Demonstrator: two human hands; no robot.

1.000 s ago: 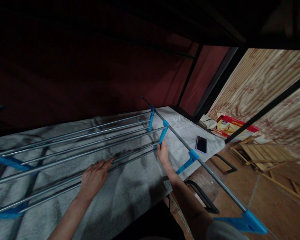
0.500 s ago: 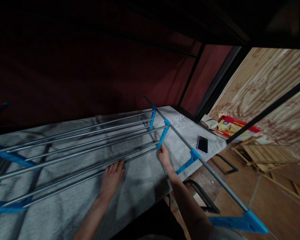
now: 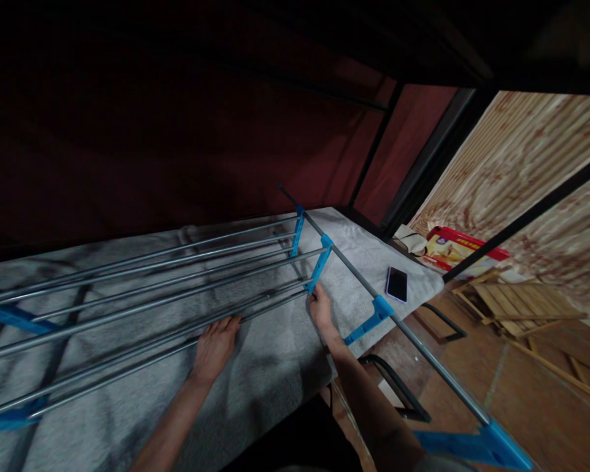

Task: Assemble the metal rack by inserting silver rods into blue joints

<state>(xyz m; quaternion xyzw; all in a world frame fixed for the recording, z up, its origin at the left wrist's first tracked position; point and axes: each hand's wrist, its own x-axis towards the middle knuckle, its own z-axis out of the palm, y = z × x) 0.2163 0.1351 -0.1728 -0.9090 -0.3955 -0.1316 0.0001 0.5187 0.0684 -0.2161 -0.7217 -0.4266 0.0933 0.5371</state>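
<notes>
A rack of grey metal tubes [image 3: 187, 283] with blue plastic brackets [image 3: 319, 265] lies on a grey blanket [image 3: 270, 367]. My left hand [image 3: 217, 344] rests at the lowest tubes, its fingertips curled over one of them. At the lower end of a blue bracket, my right hand [image 3: 320, 307] is closed around the tube end where it meets the bracket; its fingertips are partly hidden. A long side pole [image 3: 354, 270] runs past the right hand, carrying more blue brackets [image 3: 381, 311] toward the lower right.
A phone [image 3: 396, 284] lies on the blanket to the right. Beyond the bed edge are a red and yellow box [image 3: 465, 249], a folded wooden item [image 3: 526, 305] and black curved handles [image 3: 398, 387]. A dark red wall [image 3: 177, 151] stands behind.
The rack's left end has shifted slightly left and down in view. My left hand has moved a little left along the tubes. My right hand stays at the bracket.
</notes>
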